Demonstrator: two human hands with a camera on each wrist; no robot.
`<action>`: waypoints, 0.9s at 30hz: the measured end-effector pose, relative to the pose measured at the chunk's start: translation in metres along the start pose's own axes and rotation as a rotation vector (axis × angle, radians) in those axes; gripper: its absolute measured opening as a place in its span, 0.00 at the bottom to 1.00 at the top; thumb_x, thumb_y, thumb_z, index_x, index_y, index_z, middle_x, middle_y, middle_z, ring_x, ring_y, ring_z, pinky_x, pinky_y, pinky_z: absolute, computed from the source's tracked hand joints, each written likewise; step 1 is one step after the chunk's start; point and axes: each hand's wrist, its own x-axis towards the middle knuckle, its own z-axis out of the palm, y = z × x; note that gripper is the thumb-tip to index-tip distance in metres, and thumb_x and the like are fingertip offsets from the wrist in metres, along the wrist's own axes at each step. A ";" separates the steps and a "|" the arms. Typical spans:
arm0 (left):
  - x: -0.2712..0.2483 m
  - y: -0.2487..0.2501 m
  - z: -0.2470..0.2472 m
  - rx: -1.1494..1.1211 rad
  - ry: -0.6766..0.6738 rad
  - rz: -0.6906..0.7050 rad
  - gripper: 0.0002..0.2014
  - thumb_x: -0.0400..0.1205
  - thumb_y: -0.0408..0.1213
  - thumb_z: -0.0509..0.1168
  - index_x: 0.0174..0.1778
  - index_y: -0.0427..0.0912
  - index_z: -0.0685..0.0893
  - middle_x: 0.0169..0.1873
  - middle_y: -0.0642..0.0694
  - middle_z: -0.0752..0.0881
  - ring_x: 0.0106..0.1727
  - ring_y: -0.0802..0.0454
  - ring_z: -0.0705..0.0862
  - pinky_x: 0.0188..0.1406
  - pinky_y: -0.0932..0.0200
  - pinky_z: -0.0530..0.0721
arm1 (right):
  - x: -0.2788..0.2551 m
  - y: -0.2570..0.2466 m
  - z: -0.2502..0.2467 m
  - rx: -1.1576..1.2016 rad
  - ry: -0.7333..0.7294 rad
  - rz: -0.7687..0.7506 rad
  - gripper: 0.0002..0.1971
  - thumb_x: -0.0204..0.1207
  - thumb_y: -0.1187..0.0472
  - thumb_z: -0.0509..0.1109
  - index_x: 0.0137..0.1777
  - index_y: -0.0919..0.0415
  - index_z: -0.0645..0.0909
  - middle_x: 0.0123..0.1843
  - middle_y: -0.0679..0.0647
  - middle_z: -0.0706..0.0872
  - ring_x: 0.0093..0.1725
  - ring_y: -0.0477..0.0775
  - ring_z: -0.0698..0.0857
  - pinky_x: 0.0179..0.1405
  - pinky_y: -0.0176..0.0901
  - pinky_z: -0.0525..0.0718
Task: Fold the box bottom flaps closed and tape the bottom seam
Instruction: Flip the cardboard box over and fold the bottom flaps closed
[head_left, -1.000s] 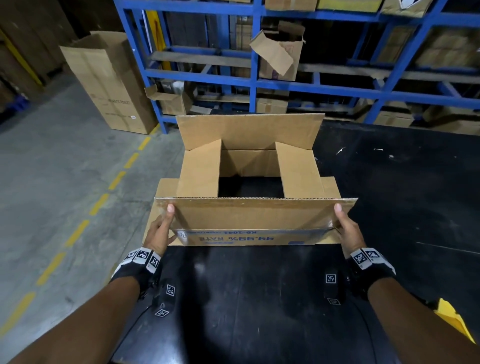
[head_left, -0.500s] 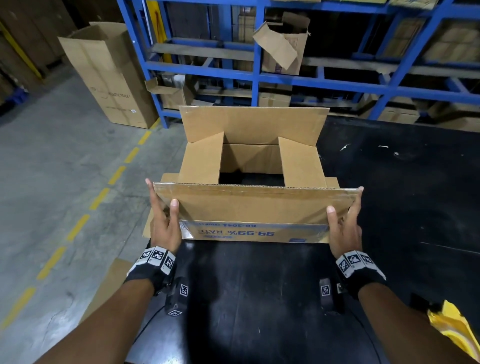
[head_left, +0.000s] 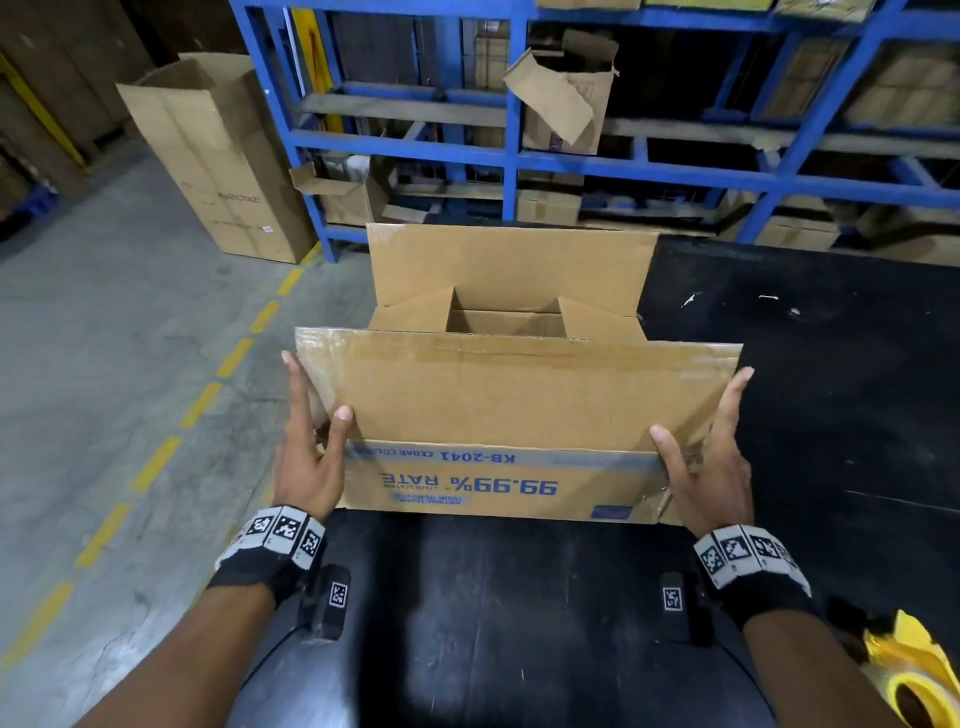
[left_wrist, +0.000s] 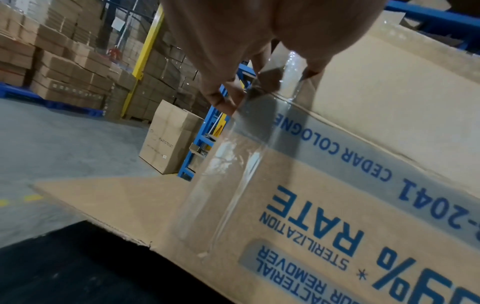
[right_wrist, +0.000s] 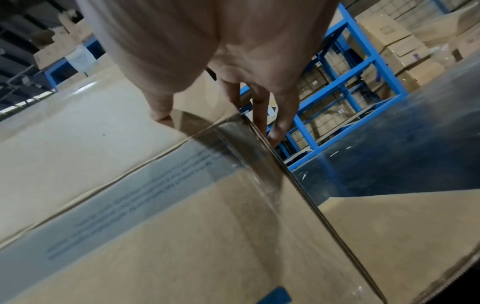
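A brown cardboard box (head_left: 498, 488) with upside-down blue print stands on the black table (head_left: 810, 395). Its two short flaps (head_left: 415, 314) lie folded inward and its far long flap (head_left: 509, 265) stands upright. The near long flap (head_left: 519, 395) is raised and tilts toward me. My left hand (head_left: 314, 387) pinches the flap's left end, thumb on the front and fingers behind. My right hand (head_left: 701, 402) holds the right end the same way. The left wrist view shows the left hand (left_wrist: 259, 82) at the clear-taped corner of the box (left_wrist: 337, 205). A yellow tape roll (head_left: 914, 691) lies at my near right.
Blue shelving (head_left: 514, 156) holding cartons stands right behind the table. A tall cardboard carton (head_left: 223, 156) stands on the grey floor to the left, beside a yellow dashed line (head_left: 197, 405). The table's left edge runs just beside my left hand.
The near long flap has swung up from a low outward slope to a raised tilt. Both hands slid up along its ends, and the view has moved closer.
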 end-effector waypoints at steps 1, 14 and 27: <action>0.004 0.000 0.004 0.042 0.031 0.020 0.38 0.92 0.48 0.58 0.89 0.67 0.39 0.74 0.93 0.59 0.65 0.40 0.87 0.56 0.50 0.78 | 0.004 -0.002 0.004 -0.037 0.009 -0.014 0.49 0.82 0.43 0.67 0.84 0.31 0.28 0.70 0.69 0.81 0.55 0.72 0.84 0.53 0.59 0.80; -0.004 -0.025 0.001 -0.120 -0.093 -0.016 0.47 0.79 0.59 0.72 0.88 0.74 0.48 0.86 0.73 0.59 0.88 0.55 0.64 0.82 0.37 0.73 | -0.009 0.009 0.004 -0.043 -0.064 -0.038 0.62 0.67 0.41 0.81 0.85 0.31 0.33 0.87 0.53 0.65 0.78 0.65 0.69 0.74 0.65 0.72; -0.035 -0.065 -0.005 0.097 -0.307 -0.047 0.50 0.72 0.70 0.66 0.88 0.75 0.45 0.86 0.69 0.62 0.68 0.51 0.74 0.74 0.52 0.74 | -0.038 0.058 0.000 -0.139 -0.371 -0.071 0.62 0.54 0.16 0.66 0.85 0.29 0.37 0.65 0.50 0.68 0.65 0.54 0.71 0.63 0.55 0.76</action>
